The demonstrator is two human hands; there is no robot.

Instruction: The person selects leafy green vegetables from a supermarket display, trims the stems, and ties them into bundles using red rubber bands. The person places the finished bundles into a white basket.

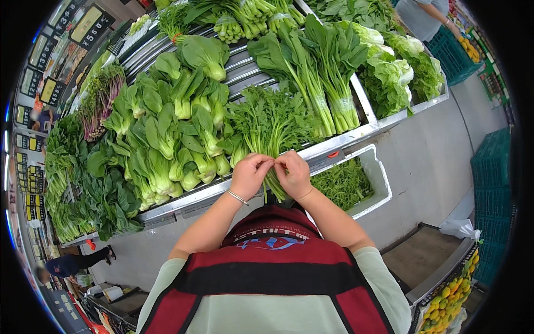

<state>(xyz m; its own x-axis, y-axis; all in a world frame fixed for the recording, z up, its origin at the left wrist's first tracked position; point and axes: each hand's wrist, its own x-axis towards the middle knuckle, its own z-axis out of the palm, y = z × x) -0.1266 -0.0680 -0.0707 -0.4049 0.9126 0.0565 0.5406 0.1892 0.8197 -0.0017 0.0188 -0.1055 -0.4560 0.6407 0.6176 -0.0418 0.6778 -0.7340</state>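
Observation:
A bunch of leafy greens with feathery leaves (273, 119) lies over the metal rim of a vegetable display, its stems pointing towards me. My left hand (251, 173) and my right hand (293, 173) meet over the stems, thumbs and fingertips pinched together. A bit of red shows at the right fingertips; whether it is a tie cannot be told. Bok choy (160, 142) is heaped to the left of the bunch. Taped bundles of long-stemmed greens (329, 79) lie to its right.
A white foam box (381, 181) holding loose greens stands below the rim at right. Lettuce (386, 79) lies beyond. Teal crates (492, 200) are stacked at far right. One person (423, 16) is at the upper right, another (69, 265) at the lower left. A dark stand (421, 254) is behind my right arm.

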